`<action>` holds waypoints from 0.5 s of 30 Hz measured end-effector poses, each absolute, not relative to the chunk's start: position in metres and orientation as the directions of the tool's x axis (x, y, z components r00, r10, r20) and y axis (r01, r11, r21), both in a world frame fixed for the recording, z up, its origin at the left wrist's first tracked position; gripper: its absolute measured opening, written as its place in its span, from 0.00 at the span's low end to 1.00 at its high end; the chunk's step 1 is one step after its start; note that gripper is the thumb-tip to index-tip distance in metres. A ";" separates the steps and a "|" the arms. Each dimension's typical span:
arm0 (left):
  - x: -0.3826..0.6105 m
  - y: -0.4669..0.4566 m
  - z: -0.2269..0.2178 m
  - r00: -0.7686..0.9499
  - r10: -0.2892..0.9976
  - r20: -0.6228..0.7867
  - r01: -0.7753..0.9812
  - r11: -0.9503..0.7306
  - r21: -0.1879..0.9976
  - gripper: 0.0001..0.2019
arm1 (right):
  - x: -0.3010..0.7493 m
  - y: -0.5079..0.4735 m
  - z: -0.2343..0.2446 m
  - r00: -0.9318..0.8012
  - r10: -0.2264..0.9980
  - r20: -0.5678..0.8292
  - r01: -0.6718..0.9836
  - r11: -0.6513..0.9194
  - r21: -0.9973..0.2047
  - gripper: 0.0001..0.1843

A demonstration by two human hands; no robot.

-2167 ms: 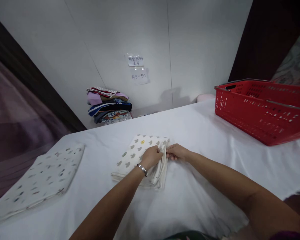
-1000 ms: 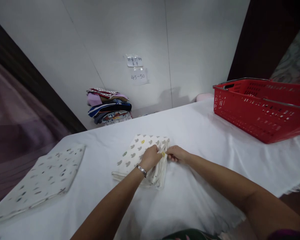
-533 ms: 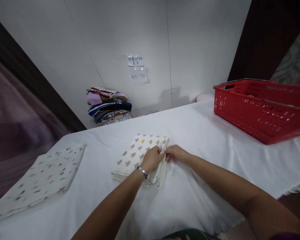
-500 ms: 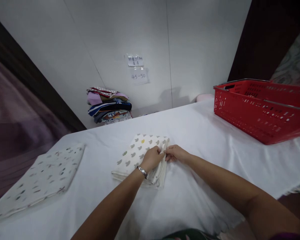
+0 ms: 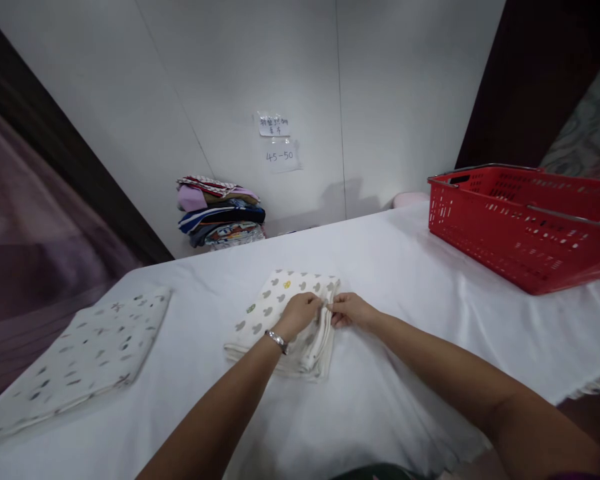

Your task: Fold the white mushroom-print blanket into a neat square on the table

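A folded white cloth with grey mouse-head prints (image 5: 275, 303) lies in the middle of the white-covered table (image 5: 390, 280). My left hand (image 5: 300, 315), with a metal watch at the wrist, rests on the cloth's right part, fingers curled and pinching its edge. My right hand (image 5: 349, 311) meets it from the right and pinches the same layered edge. The fingertips of both hands touch at the cloth's right side.
A second folded patterned cloth (image 5: 85, 350) lies at the table's left. A red plastic basket (image 5: 525, 223) stands at the right. A stack of folded coloured clothes (image 5: 220, 212) sits behind the table by the white wall, under two paper notes (image 5: 277, 140).
Both hands keep pinching the cloth's right edge with only small finger shifts. The view has tilted slightly.
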State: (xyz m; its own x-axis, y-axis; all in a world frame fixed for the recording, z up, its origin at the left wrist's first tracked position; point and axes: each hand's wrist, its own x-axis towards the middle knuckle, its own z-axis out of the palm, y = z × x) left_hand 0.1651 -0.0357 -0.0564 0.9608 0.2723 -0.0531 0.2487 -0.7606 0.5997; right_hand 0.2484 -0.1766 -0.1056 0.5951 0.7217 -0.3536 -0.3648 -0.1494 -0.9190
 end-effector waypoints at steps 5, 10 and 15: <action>0.168 -0.038 -0.055 0.943 0.332 0.003 0.273 -0.779 0.564 0.13 | 0.248 -0.179 -0.106 0.588 0.733 -0.342 -0.375 -0.127 -0.918 0.10; 0.172 -0.040 -0.067 0.949 0.307 -0.069 0.291 -0.773 0.563 0.12 | 0.250 -0.178 -0.109 0.580 0.733 -0.356 -0.388 -0.135 -0.912 0.09; 0.175 -0.034 -0.069 0.965 0.257 -0.048 0.232 -0.761 0.606 0.13 | 0.251 -0.179 -0.111 0.574 0.749 -0.332 -0.385 -0.111 -0.916 0.06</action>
State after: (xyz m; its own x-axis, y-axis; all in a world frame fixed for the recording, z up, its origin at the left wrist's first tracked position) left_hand 0.1753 -0.0345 -0.0693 0.9653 0.2568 -0.0476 0.2323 -0.7608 0.6060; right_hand 0.2512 -0.1789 -0.1112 0.5736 0.7489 -0.3319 -0.3849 -0.1113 -0.9162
